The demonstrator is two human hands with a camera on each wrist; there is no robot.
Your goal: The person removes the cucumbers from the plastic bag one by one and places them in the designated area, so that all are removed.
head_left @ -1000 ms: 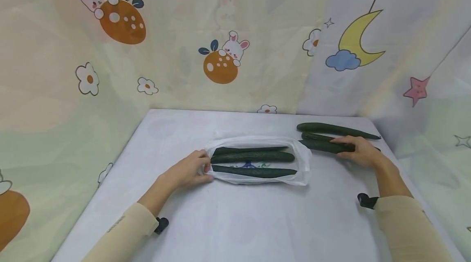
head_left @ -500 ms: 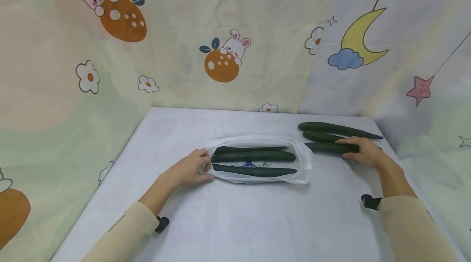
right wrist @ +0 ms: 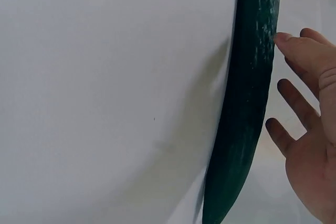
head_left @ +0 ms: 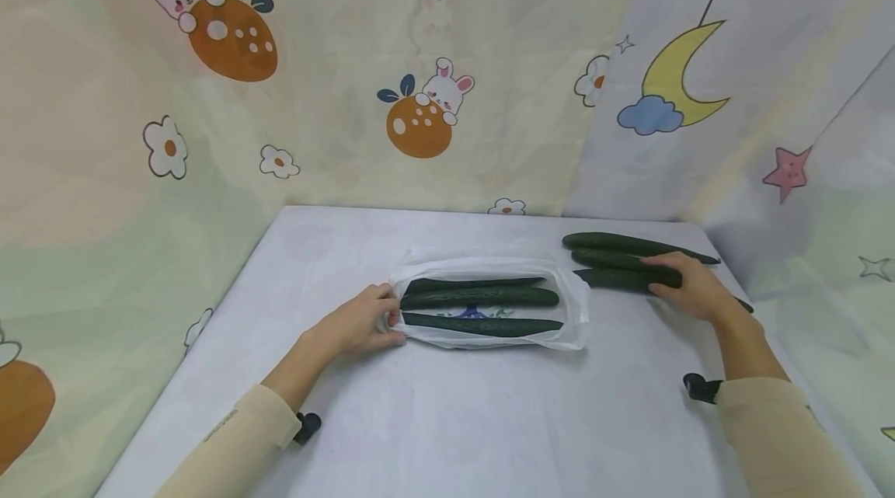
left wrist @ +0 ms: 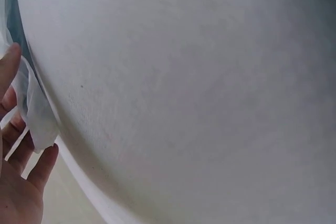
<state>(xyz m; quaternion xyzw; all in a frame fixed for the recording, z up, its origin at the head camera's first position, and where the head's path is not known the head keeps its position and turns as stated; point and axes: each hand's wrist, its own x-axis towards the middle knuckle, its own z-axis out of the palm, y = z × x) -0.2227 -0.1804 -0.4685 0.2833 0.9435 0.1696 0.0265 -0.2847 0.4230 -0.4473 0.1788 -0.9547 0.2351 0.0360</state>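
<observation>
A white plastic bag (head_left: 576, 327) lies mid-table, its side facing up open. Several dark green cucumbers (head_left: 482, 298) lie lengthwise inside it. My left hand (head_left: 363, 319) pinches the bag's left edge between thumb and fingers; the left wrist view shows the bag's edge (left wrist: 39, 114) against my fingers. To the right, my right hand (head_left: 692, 288) is over the nearest loose cucumber (head_left: 611, 279). In the right wrist view, the thumb tip is right at that cucumber's (right wrist: 247, 93) edge, and the other fingers are loosely spread beside it.
Behind the nearest loose cucumber lie a middle cucumber (head_left: 604, 258) and a back cucumber (head_left: 639, 244), close together near the table's back right corner. A white table (head_left: 475, 420) carries everything. Cartoon-printed curtains (head_left: 315, 94) hang behind and along both sides.
The nearest loose cucumber has slid slightly right and parted from the middle one. My right hand has shifted a little, and the cucumber's right tip now shows past my wrist. My left hand stays put.
</observation>
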